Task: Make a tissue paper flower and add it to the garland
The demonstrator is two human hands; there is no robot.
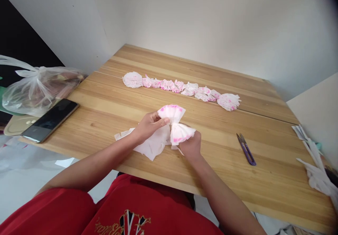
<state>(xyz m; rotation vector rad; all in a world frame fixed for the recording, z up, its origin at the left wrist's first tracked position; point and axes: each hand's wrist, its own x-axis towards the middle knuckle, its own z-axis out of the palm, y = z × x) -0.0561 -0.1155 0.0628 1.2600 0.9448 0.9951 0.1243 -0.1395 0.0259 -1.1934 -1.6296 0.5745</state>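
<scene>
A white tissue-paper bow (181, 132) with pink-stained edges is pinched at its middle and fans out on two sides. My left hand (150, 125) grips it from the left, thumb pressed near the gathered middle. My right hand (192, 145) is closed behind the lower fan, its fingertips largely hidden. Below my hands, loose white tissue sheets (154, 147) lie on the wooden table (216, 178). Farther back stretches a row of crumpled pink-and-white paper pieces (173, 86), with a rounder paper puff at each end. Purple-handled thread snips (246, 150) rest to the right.
A dark phone (50, 120) lies at the table's left edge, beside a tied clear plastic bag (39, 90). White plastic bags (318, 171) hang over the right edge. A pale wall (200, 23) stands behind the table.
</scene>
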